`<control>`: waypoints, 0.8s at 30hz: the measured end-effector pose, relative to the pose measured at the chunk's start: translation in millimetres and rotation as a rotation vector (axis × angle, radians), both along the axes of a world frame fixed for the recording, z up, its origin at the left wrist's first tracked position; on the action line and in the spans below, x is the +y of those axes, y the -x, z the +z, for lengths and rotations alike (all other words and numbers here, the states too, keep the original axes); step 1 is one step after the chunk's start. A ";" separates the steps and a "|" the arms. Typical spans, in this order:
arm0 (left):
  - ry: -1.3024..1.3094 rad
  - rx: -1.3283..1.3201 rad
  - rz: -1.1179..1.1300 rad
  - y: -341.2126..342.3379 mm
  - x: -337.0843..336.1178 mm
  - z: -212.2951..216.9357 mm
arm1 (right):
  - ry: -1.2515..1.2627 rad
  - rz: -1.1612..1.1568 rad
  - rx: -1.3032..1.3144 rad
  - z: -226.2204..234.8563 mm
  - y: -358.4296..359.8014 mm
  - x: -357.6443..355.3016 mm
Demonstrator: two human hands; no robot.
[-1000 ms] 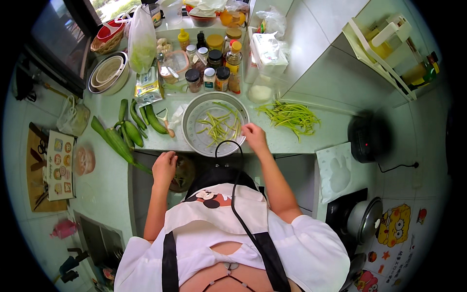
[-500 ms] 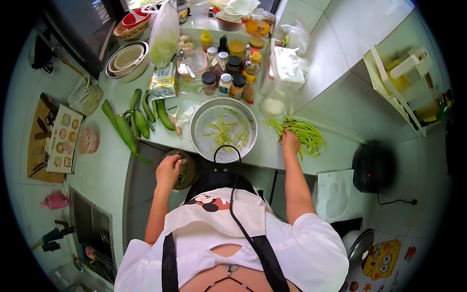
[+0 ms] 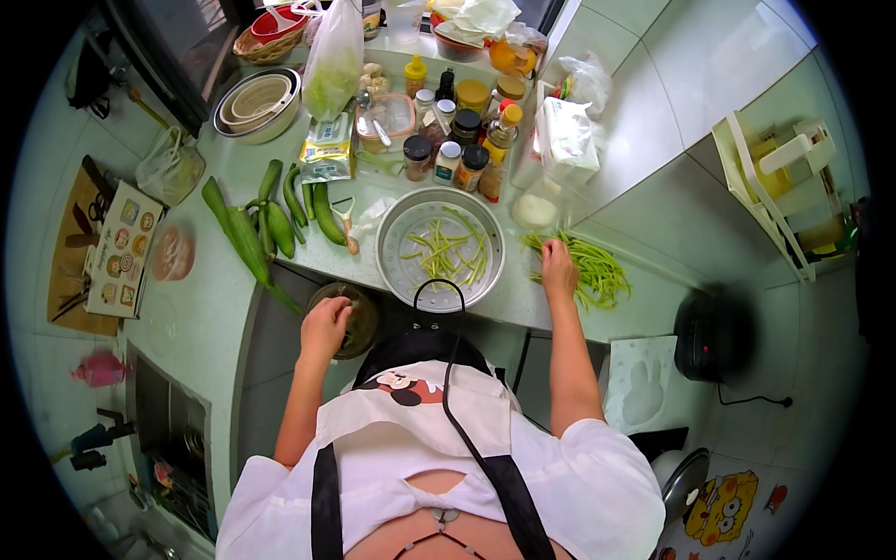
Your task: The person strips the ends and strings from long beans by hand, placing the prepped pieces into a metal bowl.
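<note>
My right hand [image 3: 560, 269] is at the left side of a pile of green beans [image 3: 599, 271] on the counter, its fingers closed at the beans' ends. My left hand [image 3: 326, 323] hovers over the rim of a round bin [image 3: 359, 329] below the counter edge. Its fingertips are pressed together, and what they hold, if anything, is too small to make out. Between my hands stands a round metal pan [image 3: 385, 245] with short pieces of green bean [image 3: 446, 250] spread across its bottom.
Left of the pan lie a peeler [image 3: 349, 233], green peppers [image 3: 277, 224] and a long green gourd [image 3: 245, 245]. Behind it stand several seasoning jars [image 3: 446, 163], a plastic tub [image 3: 385, 117] and nested bowls [image 3: 257, 107]. A black appliance [image 3: 707, 336] sits at the right, a sink [image 3: 168, 420] at the left.
The view has shifted slightly. My right hand has moved a little left relative to the bean pile. My left hand stays over the bin with its fingertips together.
</note>
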State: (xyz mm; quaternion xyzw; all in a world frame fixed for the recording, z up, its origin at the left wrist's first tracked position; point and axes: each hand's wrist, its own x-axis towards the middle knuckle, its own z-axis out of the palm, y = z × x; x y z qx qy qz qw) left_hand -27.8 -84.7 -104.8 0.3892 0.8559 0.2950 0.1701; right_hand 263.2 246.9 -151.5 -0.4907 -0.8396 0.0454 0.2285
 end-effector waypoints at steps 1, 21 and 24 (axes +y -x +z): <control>-0.023 0.008 -0.013 1.8 1.1 0.1 | -0.025 0.008 0.028 7.4 6.2 -1.0; -0.059 0.039 -0.059 25.0 -8.0 -2.2 | 0.234 -0.157 -0.164 -36.7 27.8 -27.9; -0.043 0.018 -0.055 23.2 -7.0 5.6 | 0.306 -0.156 -0.235 -42.9 36.0 -12.9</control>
